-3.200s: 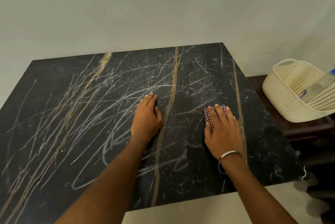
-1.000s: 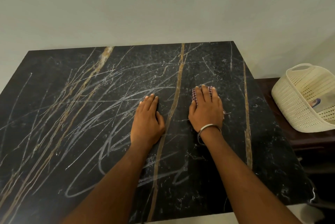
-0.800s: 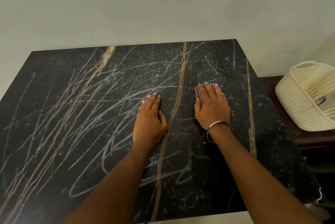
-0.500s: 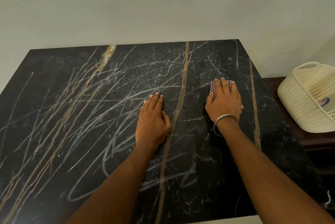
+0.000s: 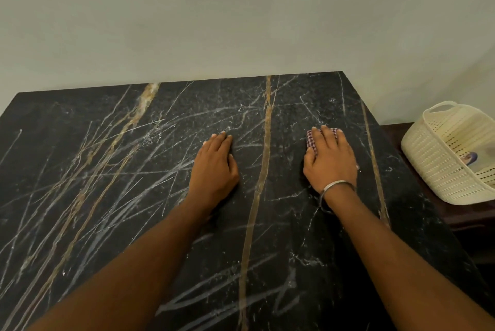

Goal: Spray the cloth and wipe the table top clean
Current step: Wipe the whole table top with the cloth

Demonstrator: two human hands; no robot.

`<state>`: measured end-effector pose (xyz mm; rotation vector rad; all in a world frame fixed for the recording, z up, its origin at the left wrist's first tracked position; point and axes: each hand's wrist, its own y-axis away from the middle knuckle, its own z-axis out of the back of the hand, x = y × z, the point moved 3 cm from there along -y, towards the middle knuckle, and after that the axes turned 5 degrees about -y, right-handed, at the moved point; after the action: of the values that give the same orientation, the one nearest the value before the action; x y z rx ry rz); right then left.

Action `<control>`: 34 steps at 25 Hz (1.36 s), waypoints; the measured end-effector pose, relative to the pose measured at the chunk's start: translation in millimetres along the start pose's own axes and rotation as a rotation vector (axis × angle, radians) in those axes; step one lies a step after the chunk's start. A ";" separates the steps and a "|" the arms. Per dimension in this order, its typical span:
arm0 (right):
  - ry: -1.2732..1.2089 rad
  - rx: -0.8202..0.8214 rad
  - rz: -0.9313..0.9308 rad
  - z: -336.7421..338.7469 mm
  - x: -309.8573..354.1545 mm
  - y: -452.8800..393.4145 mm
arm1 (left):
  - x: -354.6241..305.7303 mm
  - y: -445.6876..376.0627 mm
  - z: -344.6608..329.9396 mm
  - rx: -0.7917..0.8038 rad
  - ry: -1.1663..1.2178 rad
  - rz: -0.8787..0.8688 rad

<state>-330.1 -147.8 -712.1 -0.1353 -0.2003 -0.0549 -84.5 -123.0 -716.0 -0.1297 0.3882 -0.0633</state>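
Black marble with gold veins and pale chalky scribbles makes up the counter [image 5: 134,170] in front of you, its far edge against a plain wall [image 5: 241,14].

Your left hand [image 5: 214,170] lies flat on the stone near the middle, fingers straight and close together, holding nothing. At about 3 o'clock from it, across a long gold vein, your right hand [image 5: 330,162] presses a small red-and-white checked cloth [image 5: 312,139] onto the counter. The fingers are extended over the cloth, not curled round it; the cloth peeks out at 11 o'clock of the hand, by the fingertips, and a sliver shows at its 4 o'clock edge. A metal bangle [image 5: 336,187] circles your right wrist.

Chalk marks are thickest at 9 o'clock of your left hand and at 6 o'clock, between your forearms.

At 3 o'clock of the right hand, off the counter and well apart, a cream perforated plastic basket [image 5: 431,164] with a loop handle sits on a lower dark wooden surface [image 5: 466,217]. Inside it lies a clear bottle-like thing with a bluish part [image 5: 470,157]; it is cut off by the frame edge, so I cannot tell exactly what it is.
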 end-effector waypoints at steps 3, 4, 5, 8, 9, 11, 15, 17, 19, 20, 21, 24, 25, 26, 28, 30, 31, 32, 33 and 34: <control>-0.059 0.007 0.110 -9.2 38.8 10.1 | 3.5 -25.9 -1.2 0.014 0.006 0.004; -0.071 0.011 0.140 -8.9 42.1 9.9 | 4.6 -34.8 -1.5 0.019 0.003 -0.001; -0.072 0.018 0.162 -8.1 38.4 5.8 | 6.9 -42.2 -1.3 0.019 -0.002 -0.006; -0.013 0.013 0.075 -7.7 -3.9 -16.1 | 16.1 -58.4 0.3 0.011 0.016 -0.030; 0.002 0.008 0.027 -6.3 -17.2 -22.1 | 18.7 -61.5 -0.2 0.007 0.030 -0.041; 0.017 -0.015 -0.032 -6.5 -27.1 -26.9 | 22.5 -65.1 -2.7 -0.009 0.039 -0.057; -0.011 -0.005 -0.027 -9.0 9.2 -25.4 | 21.1 -67.4 -6.3 -0.026 0.029 -0.051; -0.036 0.006 0.035 -12.2 34.7 -23.3 | 21.3 -67.3 -5.6 -0.027 0.031 -0.047; -0.051 0.004 0.088 -13.6 49.4 -20.1 | 22.4 -66.8 -5.3 -0.028 0.030 -0.045; -0.047 0.011 0.111 -13.1 49.4 -20.4 | 22.7 -66.3 -5.3 -0.027 0.031 -0.047; -0.037 0.019 0.123 -11.9 45.1 -22.7 | 22.9 -66.0 -4.9 -0.027 0.032 -0.049; -0.004 0.014 0.038 -9.1 10.5 -37.1 | 22.2 -65.8 -4.8 -0.024 0.041 -0.043; 0.005 0.019 -0.002 -7.7 -1.7 -41.8 | 21.8 -65.5 -5.9 -0.022 0.040 -0.040; 0.012 0.022 -0.033 -6.7 -9.0 -45.0 | 22.0 -65.4 -6.2 -0.026 0.038 -0.035; 0.019 0.010 -0.079 -6.6 -7.3 -48.2 | 22.5 -66.7 -6.1 -0.040 0.042 -0.021; -0.006 0.006 -0.086 -8.6 14.4 -49.9 | 21.4 -66.2 -5.4 -0.038 0.042 -0.010; -0.025 0.013 -0.062 -11.4 29.9 -50.2 | 20.4 -65.4 -5.5 -0.036 0.043 -0.009; -0.041 0.021 -0.024 -14.5 45.9 -50.5 | 19.8 -65.4 -5.6 -0.035 0.045 -0.007; -0.053 0.030 0.018 -17.8 59.0 -49.8 | 19.9 -64.8 -5.5 -0.032 0.045 -0.003; -0.057 0.038 0.055 -19.9 66.9 -49.5 | 20.5 -65.0 -5.2 -0.031 0.043 -0.001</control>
<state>-264.1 -202.3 -711.6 -0.1041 -0.2542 0.0072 -70.0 -189.7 -719.5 -0.1591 0.4317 -0.0611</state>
